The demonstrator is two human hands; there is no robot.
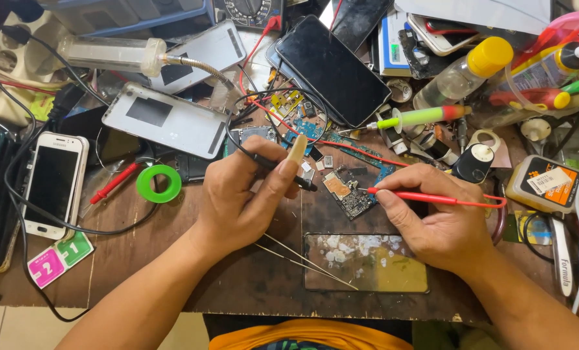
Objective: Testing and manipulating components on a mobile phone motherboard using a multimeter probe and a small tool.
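Pinching a slim red test probe (425,197) between thumb and fingers, the right hand (435,220) lies on the worn brown wooden bench (147,259). The probe's long axis runs nearly level, and its tip points left onto the small dark circuit board (348,194) lying at the middle of the bench between the two hands. Its red lead (494,202) loops off to the right behind the hand.

The left hand (244,194) is closed around a thin black test probe (283,170), whose long axis slopes down to the right, with the tip aimed at the same board. How near that tip comes to the board is hard to make out. The black cable (237,139) curls up and away from the hand.

Fingers cover most of both probe handles. Fine parts on the board are too small to tell apart. A black-screened phone (331,68) lies behind the board, a white smartphone (53,181) sits at the far left, and a green tape ring (158,183) lies near the left hand. A yellow-capped clear bottle (464,71) is partly buried in clutter at the upper right.
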